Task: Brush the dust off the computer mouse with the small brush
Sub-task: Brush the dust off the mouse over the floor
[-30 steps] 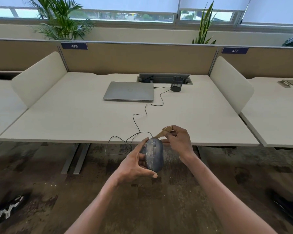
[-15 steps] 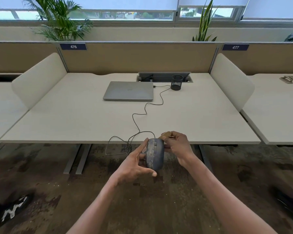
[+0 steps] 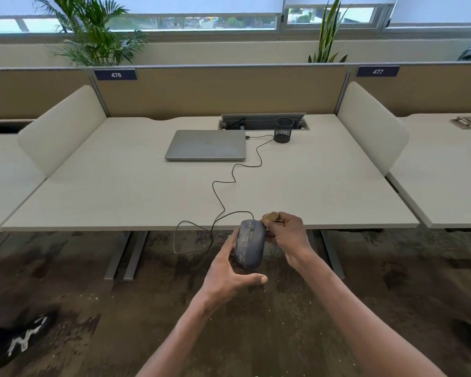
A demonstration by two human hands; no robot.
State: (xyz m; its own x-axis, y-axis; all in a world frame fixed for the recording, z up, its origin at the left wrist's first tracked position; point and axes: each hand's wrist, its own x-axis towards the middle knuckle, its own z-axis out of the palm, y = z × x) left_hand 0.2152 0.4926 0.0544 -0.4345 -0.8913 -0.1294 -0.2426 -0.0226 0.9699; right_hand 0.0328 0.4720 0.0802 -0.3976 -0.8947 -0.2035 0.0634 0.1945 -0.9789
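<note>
A dark blue wired computer mouse [image 3: 249, 244], streaked with pale dust, is held in the air just in front of the desk's near edge. My left hand [image 3: 229, 273] grips it from the left and below, thumb under its rear. My right hand [image 3: 287, 236] grips a small brush by its light wooden handle [image 3: 269, 215], right beside the mouse's right side. The bristles are hidden behind the mouse and my fingers. The mouse's black cable [image 3: 223, 202] runs over the desk to the laptop.
A closed grey laptop [image 3: 206, 145] lies at the back of the white desk [image 3: 120, 191], with a black mesh pen cup [image 3: 283, 130] to its right. White side dividers flank the desk. Dark carpet lies below; a black shoe [image 3: 17, 341] is at the lower left.
My right hand has drawn the brush down along the mouse's right side, and its wooden handle now shows less. The left hand keeps its hold on the mouse.
</note>
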